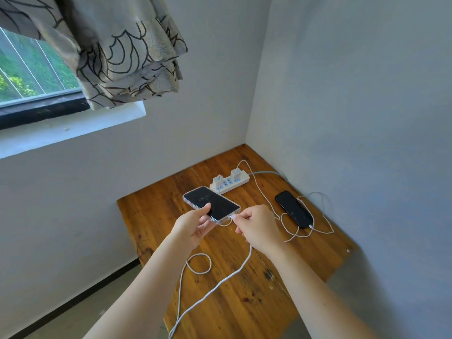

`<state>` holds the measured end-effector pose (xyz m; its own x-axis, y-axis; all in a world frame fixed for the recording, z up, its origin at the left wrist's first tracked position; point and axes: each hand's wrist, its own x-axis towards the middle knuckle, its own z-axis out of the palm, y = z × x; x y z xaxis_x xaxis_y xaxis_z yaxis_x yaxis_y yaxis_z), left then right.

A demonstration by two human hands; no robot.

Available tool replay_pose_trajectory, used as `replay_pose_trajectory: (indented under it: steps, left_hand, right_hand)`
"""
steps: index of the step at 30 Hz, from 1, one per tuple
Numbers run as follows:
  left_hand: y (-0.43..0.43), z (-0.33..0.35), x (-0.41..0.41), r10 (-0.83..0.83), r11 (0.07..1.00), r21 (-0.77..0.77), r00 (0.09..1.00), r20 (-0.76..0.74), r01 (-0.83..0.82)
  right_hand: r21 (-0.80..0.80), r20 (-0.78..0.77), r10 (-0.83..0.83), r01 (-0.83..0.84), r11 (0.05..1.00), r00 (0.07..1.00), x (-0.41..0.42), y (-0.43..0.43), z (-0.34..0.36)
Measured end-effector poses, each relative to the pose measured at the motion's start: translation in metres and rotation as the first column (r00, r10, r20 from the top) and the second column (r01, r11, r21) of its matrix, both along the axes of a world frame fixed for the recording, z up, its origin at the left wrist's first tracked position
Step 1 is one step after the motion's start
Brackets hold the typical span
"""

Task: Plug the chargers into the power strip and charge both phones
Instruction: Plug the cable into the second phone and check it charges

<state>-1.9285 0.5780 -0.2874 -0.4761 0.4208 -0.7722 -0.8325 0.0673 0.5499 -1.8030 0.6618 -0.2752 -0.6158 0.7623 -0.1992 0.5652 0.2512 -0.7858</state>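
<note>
Phones first: our left hand [193, 227] gripped the clear-cased phone [211, 203] above the wooden table [151, 216], thumb on its screen. Our right hand [256, 228] pinched a white cable [220, 283] at that phone's end. Beyond, two chargers [217, 180] sat in the power strip [230, 183]; a black phone [293, 209] lay plugged in.

Power strip [230, 184] near the far corner of the table [151, 216], one phone [294, 209] by the right edge, other phone [211, 203] before the strip
</note>
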Motion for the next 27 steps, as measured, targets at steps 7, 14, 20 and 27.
replay_pose_trajectory:
  steps: [7,14,20,27]
  left_hand:
    - [0.0,-0.003,0.003,-0.008,1.0,-0.004,1.0,0.002,0.008]
    - [-0.004,-0.008,0.003,-0.021,1.0,0.021,0.999,0.028,0.021]
    - [-0.008,-0.006,0.001,-0.19,0.979,0.066,0.981,-0.039,0.192]
    - [-0.016,-0.017,-0.003,-0.311,0.942,0.09,0.943,-0.116,0.322]
  right_hand:
    - [0.03,-0.005,-0.037,0.037,0.999,0.999,-0.003,-0.002,0.002]
    - [-0.204,-0.015,-0.03,0.026,0.979,0.999,0.002,0.005,-0.004]
    - [-0.488,-0.114,-0.201,0.122,0.865,0.973,0.009,0.012,-0.012]
    - [-0.604,-0.135,-0.241,0.113,0.789,0.961,0.021,0.014,-0.021]
